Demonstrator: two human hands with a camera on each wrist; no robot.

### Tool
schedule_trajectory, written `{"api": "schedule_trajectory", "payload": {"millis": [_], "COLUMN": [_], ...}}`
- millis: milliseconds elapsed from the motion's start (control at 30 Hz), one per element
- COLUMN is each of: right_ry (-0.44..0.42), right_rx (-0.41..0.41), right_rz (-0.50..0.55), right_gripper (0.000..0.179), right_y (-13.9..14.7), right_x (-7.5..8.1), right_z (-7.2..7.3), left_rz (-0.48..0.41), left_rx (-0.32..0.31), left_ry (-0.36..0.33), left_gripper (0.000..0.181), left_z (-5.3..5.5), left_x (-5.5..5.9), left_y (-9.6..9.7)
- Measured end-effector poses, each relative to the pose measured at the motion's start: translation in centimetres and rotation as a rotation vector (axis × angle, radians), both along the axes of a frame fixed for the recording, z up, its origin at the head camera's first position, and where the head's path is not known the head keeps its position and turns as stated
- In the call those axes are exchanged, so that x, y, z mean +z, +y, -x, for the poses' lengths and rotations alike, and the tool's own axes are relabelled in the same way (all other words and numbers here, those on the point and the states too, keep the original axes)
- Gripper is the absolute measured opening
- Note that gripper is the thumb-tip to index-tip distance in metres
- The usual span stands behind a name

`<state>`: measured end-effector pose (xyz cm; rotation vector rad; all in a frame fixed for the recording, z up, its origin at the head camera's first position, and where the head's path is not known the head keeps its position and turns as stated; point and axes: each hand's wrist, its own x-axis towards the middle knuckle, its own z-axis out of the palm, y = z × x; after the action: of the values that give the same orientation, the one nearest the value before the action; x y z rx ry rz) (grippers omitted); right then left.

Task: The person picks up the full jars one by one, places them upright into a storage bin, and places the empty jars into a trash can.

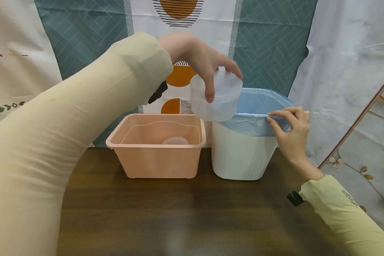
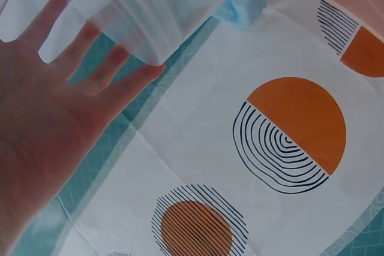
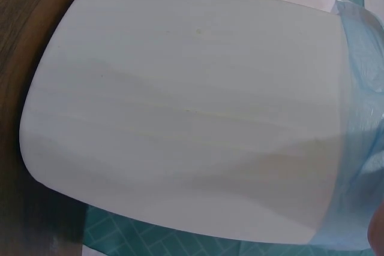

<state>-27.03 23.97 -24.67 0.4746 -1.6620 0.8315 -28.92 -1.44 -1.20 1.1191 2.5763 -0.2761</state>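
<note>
My left hand [image 1: 204,58] grips a translucent round plastic container [image 1: 216,101] from above, thumb on the near side and fingers over the far side. It hangs tilted in the air beside the rim of a white trash bin [image 1: 243,153]. In the left wrist view, the fingertips of the left hand [image 2: 66,88] press against the container [image 2: 174,10]. A blue plastic bag [image 1: 259,99] lines the bin and folds over its rim. My right hand [image 1: 292,133] pinches the bag's folded edge at the bin's right side. The right wrist view shows mostly the bin's side [image 3: 186,112].
Left of the bin stands a peach plastic tub [image 1: 156,160] with a clear round piece [image 1: 176,140] inside. Both stand on a dark wooden table [image 1: 179,213]. Patterned cloth [image 1: 268,46] hangs behind them, and a floral cloth [image 1: 355,149] hangs at the right.
</note>
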Motion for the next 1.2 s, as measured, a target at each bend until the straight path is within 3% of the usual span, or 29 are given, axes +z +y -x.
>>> {"api": "schedule_trajectory", "payload": {"millis": [667,900,1200], "right_ry": [0.014,0.013,0.008], "right_rx": [0.000,-0.002,-0.005], "right_rz": [0.005,0.005,0.002], "right_gripper": [0.013,0.013,0.013], "right_y": [-0.1,-0.3,-0.4], "right_x": [0.1,0.1,0.0], "right_z": [-0.1,0.0,-0.2], "left_rz": [-0.097,-0.155,-0.227], "left_rx": [-0.079,-0.075,-0.073], "left_ry": [0.160,0.193,0.225], "left_gripper": [0.101,0.101,0.104], "left_z": [2.0,2.3,3.4], "left_x": [-0.9,-1.0,-2.3], "left_y": [3.0,3.4,3.9]}}
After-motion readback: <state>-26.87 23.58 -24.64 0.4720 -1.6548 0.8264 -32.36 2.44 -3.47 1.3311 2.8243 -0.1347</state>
